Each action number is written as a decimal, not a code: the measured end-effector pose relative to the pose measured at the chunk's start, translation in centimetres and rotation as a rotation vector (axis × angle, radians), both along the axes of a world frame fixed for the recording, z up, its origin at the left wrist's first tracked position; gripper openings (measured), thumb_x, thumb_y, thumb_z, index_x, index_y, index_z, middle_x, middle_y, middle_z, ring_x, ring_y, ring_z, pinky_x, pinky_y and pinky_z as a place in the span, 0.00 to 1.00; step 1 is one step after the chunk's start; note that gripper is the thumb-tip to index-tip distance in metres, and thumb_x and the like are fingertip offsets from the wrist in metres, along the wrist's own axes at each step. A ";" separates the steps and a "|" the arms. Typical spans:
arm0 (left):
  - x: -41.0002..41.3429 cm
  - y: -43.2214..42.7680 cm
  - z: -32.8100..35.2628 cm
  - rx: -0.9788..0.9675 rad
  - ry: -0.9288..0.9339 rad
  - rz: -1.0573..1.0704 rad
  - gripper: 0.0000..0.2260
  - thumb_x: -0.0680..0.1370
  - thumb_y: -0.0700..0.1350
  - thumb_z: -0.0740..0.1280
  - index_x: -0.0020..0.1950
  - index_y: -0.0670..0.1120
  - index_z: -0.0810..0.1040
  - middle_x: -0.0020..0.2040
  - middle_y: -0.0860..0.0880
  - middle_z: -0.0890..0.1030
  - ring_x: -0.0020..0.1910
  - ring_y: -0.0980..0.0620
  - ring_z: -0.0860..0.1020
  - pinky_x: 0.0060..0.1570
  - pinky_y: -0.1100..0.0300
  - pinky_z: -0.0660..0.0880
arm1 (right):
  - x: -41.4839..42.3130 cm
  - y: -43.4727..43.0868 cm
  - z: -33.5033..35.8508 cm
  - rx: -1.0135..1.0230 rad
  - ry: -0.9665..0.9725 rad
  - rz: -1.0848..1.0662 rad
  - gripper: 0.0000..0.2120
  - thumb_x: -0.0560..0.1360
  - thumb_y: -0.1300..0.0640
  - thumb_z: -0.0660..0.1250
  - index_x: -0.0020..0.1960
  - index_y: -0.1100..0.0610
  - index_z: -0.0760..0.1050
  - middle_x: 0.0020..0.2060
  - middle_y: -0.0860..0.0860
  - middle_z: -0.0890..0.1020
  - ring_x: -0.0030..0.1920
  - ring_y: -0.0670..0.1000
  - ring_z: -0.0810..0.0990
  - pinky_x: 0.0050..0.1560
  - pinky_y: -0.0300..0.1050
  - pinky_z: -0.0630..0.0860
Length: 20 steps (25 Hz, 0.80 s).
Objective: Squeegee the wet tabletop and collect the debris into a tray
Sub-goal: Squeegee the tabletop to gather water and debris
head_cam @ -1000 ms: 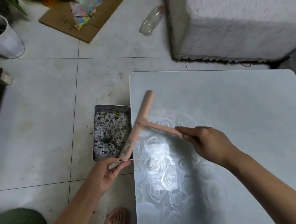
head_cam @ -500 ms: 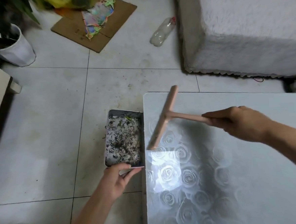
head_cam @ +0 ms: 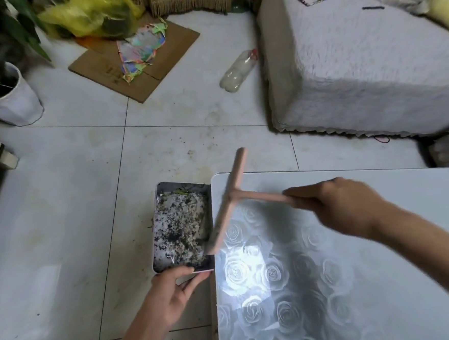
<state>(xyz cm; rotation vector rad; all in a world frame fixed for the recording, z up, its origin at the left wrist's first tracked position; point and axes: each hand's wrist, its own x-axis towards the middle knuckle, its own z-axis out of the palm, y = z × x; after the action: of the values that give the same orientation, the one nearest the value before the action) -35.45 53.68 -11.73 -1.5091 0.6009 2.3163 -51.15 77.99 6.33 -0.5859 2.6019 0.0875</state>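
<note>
A pink squeegee hangs over the left edge of the rose-patterned tabletop, its blade running along that edge. My right hand grips the end of its handle. Just left of the table, a metal tray full of dark wet debris is held against the table edge. My left hand holds the tray's near rim, thumb on top. The blade's near end overlaps the tray's right side.
Tiled floor with scattered dirt lies left of the table. A white covered block stands at the back right, a plastic bottle beside it. Cardboard with coloured paper and a white plant pot sit at the back left.
The squeegee has lifted and swung toward the far left corner of the table, and my right hand has drawn back right. The tray stays in my left hand. The camera tilted up.
</note>
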 end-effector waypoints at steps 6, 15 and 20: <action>-0.4 0.1 1.0 -0.030 0.024 -0.012 0.10 0.71 0.24 0.59 0.49 0.32 0.74 0.42 0.32 0.82 0.40 0.31 0.81 0.34 0.45 0.81 | 5.2 -3.4 0.4 -0.004 0.241 0.055 0.18 0.73 0.51 0.67 0.61 0.38 0.70 0.30 0.46 0.69 0.34 0.52 0.76 0.27 0.43 0.57; 1.5 -0.5 1.5 -0.101 0.012 -0.029 0.12 0.72 0.23 0.57 0.50 0.35 0.72 0.39 0.34 0.82 0.46 0.30 0.80 0.36 0.41 0.78 | 9.5 -7.6 -2.4 -0.055 0.236 -0.195 0.21 0.76 0.62 0.55 0.66 0.44 0.64 0.36 0.50 0.68 0.40 0.55 0.69 0.28 0.45 0.56; 4.9 -1.6 0.8 -0.043 -0.003 -0.016 0.14 0.72 0.24 0.58 0.56 0.34 0.72 0.49 0.31 0.79 0.48 0.26 0.77 0.37 0.42 0.79 | 13.2 -4.4 -0.2 -0.284 0.183 -0.430 0.15 0.81 0.45 0.53 0.66 0.35 0.67 0.34 0.46 0.74 0.36 0.52 0.70 0.34 0.46 0.66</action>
<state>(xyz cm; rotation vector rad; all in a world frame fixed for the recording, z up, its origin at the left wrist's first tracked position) -30.60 52.09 -10.98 -1.5210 0.6642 2.3023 -37.98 73.61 6.13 -0.1009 2.8792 -0.3885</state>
